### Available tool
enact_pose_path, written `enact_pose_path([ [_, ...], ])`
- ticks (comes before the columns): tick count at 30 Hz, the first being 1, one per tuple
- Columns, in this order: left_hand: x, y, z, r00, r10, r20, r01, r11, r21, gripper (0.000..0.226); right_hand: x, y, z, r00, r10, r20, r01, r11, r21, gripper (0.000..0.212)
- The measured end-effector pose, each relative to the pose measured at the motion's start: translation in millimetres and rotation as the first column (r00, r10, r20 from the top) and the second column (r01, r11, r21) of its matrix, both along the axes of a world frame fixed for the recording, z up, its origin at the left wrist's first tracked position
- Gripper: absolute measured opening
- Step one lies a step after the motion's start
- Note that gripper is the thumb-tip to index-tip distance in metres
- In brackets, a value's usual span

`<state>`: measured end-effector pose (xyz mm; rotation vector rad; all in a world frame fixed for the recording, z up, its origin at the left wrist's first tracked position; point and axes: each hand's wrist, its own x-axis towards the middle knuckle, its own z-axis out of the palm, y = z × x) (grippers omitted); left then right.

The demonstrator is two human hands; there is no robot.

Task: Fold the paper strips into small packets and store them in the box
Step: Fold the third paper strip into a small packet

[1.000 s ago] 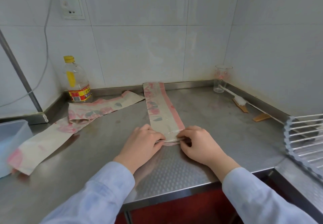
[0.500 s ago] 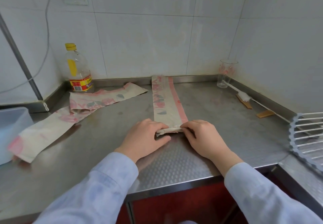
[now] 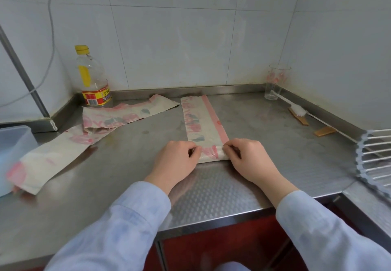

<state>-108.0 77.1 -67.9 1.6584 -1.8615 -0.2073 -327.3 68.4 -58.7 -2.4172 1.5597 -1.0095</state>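
We have both hands on the near end of the printed paper strip [image 3: 203, 120], which runs straight away from us across the steel counter [image 3: 264, 144] toward the back wall. The left hand [image 3: 176, 160] and right hand [image 3: 247, 160] are curled, fingertips pinching the two ends of the folded wad [image 3: 212, 154] that lies between them; the palms rest on the counter.

To do this fold well, we judge that we should keep both ends level so the wad stays square to the strip's long edges, press the crease flat along its whole width before turning it over again, and keep the pink border lined up on the right as a guide. Uneven pressure would probably skew the packet.

Compared with half a second ago, the wad looks thicker and sits a little farther up the strip, so less flat strip lies beyond our fingers.

Two more unfolded strips [image 3: 127, 116] lie well to the left of the left hand, and the translucent plastic box [image 3: 12, 144] waits farther left again, at the edge of view.
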Motion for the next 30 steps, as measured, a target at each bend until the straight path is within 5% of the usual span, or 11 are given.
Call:
enact_pose_path([
  [9,-3,-14,1,0.987,0.154,0.033,-0.155,0.988,0.011,0.030,0,-8,-5,0.990,-0.140,-0.011,0.140,0.990,-0.019,0.011],
  [13,0,-16,9,0.983,-0.093,0.160,0.123,0.974,-0.191,0.004,0,-9,-6,0.985,-0.171,-0.027,0.170,0.985,-0.031,0.015],
  [16,-1,-16,14,0.875,-0.313,0.370,0.418,0.874,-0.248,0.021,0,-10,-5,0.986,-0.161,-0.030,0.161,0.987,-0.018,0.010],
  [30,8,-11,7,0.905,-0.281,0.320,0.353,0.915,-0.195,0.022,-2,-2,-3,0.999,-0.039,0.008,0.040,0.997,-0.071,0.009],
])
